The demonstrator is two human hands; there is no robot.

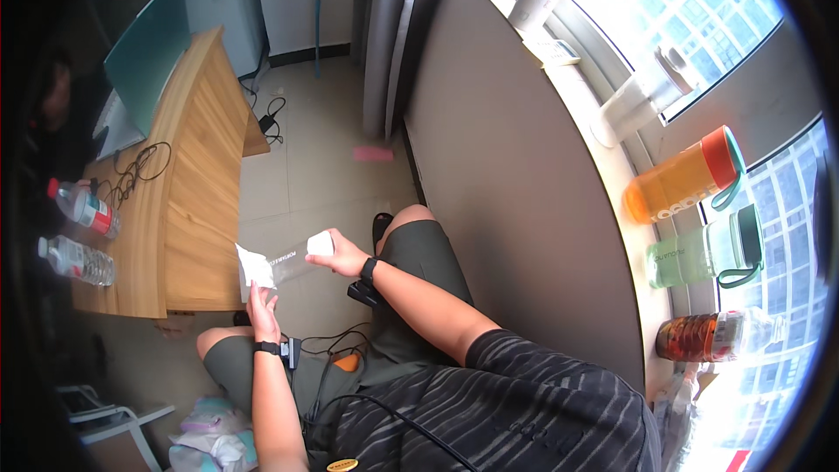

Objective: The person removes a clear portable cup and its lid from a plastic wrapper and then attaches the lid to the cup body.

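Observation:
Above my lap, both hands are at a see-through plastic sleeve with dark print on it. At its left end is a white, paper-like piece, angular and partly folded. My left hand grips that piece from below between thumb and fingers. On the other end sits a small white block-like piece, possibly a little box. My right hand is closed around it, thumb underneath. What the sleeve contains is too small to tell.
At left stands a wooden desk with two water bottles and a black cable. A grey partition rises on my right, below a sill holding several bottles, including an orange one. Dark cables cross my lap.

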